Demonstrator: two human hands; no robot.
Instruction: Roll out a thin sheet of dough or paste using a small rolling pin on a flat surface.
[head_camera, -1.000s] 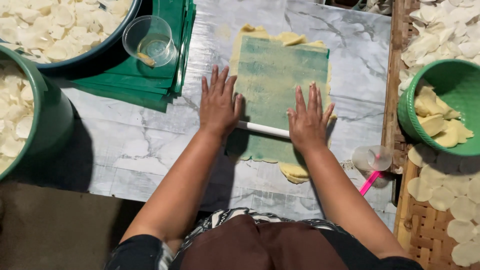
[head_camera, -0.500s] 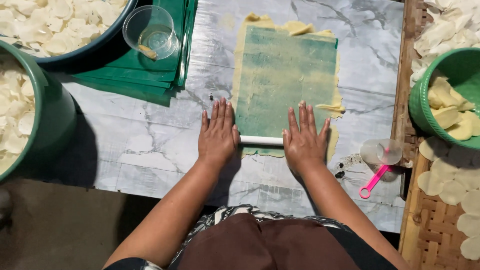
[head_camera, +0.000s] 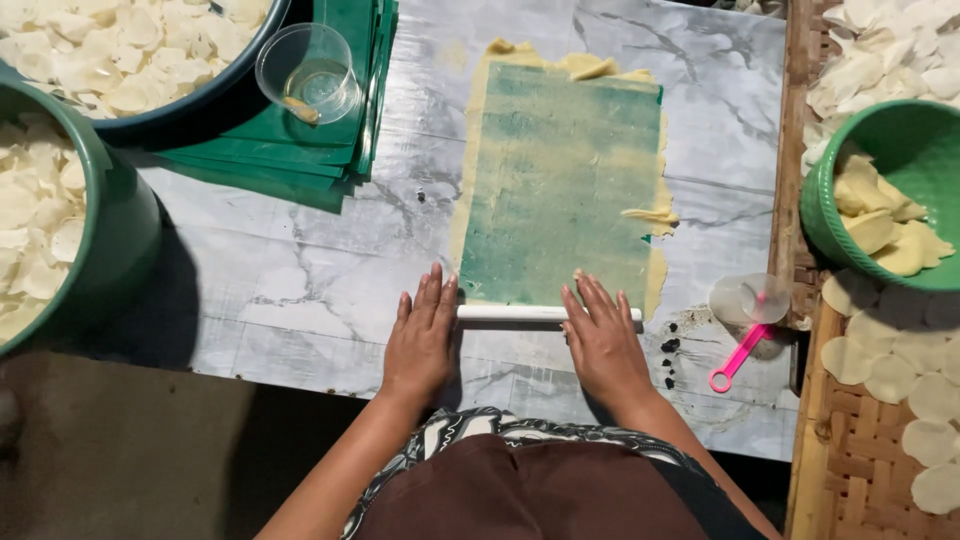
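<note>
We are pressing a white rolling pin (head_camera: 520, 314) flat on the marble-patterned counter (head_camera: 300, 290), at the near edge of a green sheet (head_camera: 560, 180) laid over thin yellow dough (head_camera: 470, 150). Our left hand (head_camera: 420, 345) and right hand (head_camera: 603, 345) are lying palms down on the pin's two ends, fingers (head_camera: 432, 295) stretched out flat and gripping nothing; the hands are hiding most of the pin, so only its middle and right tip are showing. Dough is poking out along the sheet's far and right edges. To the right, a clear cup with a pink handle (head_camera: 745, 310) is sitting near small dark crumbs (head_camera: 668, 350). A green bowl (head_camera: 880, 140) of yellow pieces is being cut off by the frame. At left, a clear cup (head_camera: 305, 70) is resting on stacked green sheets (head_camera: 270, 160), beside two tubs of pale discs (head_camera: 60, 200), also partly cropped.
</note>
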